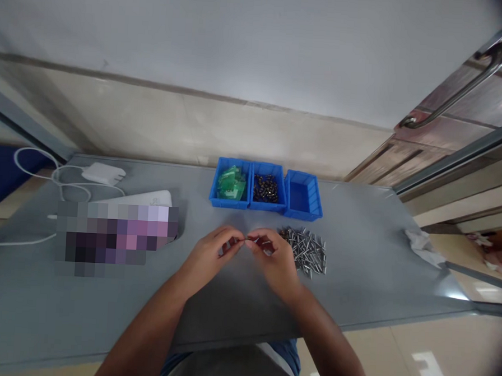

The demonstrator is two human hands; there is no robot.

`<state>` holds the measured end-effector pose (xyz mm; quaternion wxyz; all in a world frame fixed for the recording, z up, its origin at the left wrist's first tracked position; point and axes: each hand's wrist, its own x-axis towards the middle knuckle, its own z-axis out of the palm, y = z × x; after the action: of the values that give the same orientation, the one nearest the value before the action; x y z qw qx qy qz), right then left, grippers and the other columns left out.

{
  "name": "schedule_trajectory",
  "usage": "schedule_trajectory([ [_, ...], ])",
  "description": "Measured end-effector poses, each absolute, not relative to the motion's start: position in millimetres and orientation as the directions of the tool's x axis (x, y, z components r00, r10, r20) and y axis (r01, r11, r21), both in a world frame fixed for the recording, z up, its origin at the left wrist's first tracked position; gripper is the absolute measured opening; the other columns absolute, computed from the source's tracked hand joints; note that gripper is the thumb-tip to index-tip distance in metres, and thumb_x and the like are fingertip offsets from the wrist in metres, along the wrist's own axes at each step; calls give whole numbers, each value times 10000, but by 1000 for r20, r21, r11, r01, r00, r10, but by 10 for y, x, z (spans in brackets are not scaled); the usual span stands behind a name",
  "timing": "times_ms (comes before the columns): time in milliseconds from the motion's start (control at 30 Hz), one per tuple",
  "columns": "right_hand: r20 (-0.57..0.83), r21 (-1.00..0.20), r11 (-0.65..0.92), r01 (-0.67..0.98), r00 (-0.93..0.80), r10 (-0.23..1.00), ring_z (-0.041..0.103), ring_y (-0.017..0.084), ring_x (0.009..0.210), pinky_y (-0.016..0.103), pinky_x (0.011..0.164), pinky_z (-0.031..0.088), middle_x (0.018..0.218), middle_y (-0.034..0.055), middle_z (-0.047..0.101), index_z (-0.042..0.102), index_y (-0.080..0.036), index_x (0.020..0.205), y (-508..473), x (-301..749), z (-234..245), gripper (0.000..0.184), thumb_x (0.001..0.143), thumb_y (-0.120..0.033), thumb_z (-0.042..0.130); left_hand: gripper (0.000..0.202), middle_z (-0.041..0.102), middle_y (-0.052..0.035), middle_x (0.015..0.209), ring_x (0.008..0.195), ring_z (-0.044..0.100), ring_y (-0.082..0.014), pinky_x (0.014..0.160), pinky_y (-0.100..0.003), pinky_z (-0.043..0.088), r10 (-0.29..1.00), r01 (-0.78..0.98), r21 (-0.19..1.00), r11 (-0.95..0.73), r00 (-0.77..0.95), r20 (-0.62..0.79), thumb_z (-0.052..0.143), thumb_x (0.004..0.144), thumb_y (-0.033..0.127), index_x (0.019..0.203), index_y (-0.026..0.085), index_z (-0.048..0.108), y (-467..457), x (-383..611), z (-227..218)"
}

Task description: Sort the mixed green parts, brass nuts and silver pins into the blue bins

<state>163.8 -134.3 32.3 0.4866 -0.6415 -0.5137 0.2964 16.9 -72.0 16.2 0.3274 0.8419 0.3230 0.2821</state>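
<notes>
My left hand (211, 253) and my right hand (276, 259) meet fingertip to fingertip over the table, both closed in a pinch. Between them is a tiny dark piece (245, 239), too small to name, and mostly covered by the fingertips. Beside my right hand lies a loose pile of silvery metal pins (310, 252), partly hidden by that hand. Beyond the hands stand three blue bins: the left bin (212, 198) with green plastic packets (231, 183), the middle bin (267, 206) with small dark and brassy parts (266, 189), and the right bin (302, 215) with nothing visible inside.
On the left of the grey table (210, 332) lie a white adapter (103, 173) with looping cable, a white device (162, 198) and a pixelated area. A crumpled white tissue (423, 246) lies at the right end. A wall rises behind the bins; a metal handle (457, 98) is at upper right.
</notes>
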Motion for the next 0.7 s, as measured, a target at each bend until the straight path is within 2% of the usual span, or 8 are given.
schedule_trajectory([
  [67,143,-930,-11,368,387,911,558,121,678,262,637,454,794,18,610,582,-181,843,-1392,1665,418,104,744,-201,555,90,547,4,804,679,540,-90,608,-189,435,739,380,738,-557,633,231,449,845,212,883,199,530,-722,170,176],
  [200,465,-849,155,505,573,675,547,130,746,300,708,447,860,20,574,542,-203,900,-1466,1730,790,142,759,-192,544,111,551,4,802,677,541,-95,608,-195,444,748,399,744,-536,633,199,440,841,219,882,199,542,-727,184,208],
  [267,590,-779,205,593,581,561,537,133,773,315,728,443,894,23,560,527,-215,922,-1414,1786,927,159,765,-190,539,111,557,4,809,672,542,-96,593,-192,444,754,409,745,-528,629,189,443,836,225,878,196,542,-730,190,223],
  [333,626,-720,146,678,544,559,526,148,803,337,744,435,930,35,560,519,-216,959,-1310,1862,938,197,763,-198,537,114,558,1,823,666,539,-94,566,-185,439,758,418,744,-521,627,178,441,838,238,878,195,538,-732,188,231],
  [400,567,-661,17,750,485,666,510,182,851,372,769,416,960,56,567,520,-205,989,-1216,1940,815,251,740,-208,552,123,554,-4,832,665,538,-94,547,-181,433,759,420,745,-519,627,175,433,843,246,894,195,533,-731,179,230],
  [533,270,-506,-124,854,293,917,490,234,863,397,774,373,873,76,603,591,-190,858,-1239,2021,401,189,670,-169,592,121,546,-2,821,672,535,-96,548,-183,431,752,412,743,-528,633,184,429,845,237,903,200,528,-728,167,211],
  [600,151,-450,-127,884,215,965,486,238,832,383,755,354,830,78,613,615,-194,784,-1323,2020,239,161,642,-121,599,119,549,-2,841,684,534,-96,554,-185,430,748,412,742,-529,639,178,430,845,228,909,205,528,-731,171,204],
  [700,71,-420,-142,897,188,980,470,237,810,357,708,335,803,78,611,629,-198,744,-1406,2011,113,195,620,-59,574,123,552,-2,859,689,532,-96,571,-192,434,740,409,742,-531,651,171,429,848,228,914,209,531,-740,184,200],
])
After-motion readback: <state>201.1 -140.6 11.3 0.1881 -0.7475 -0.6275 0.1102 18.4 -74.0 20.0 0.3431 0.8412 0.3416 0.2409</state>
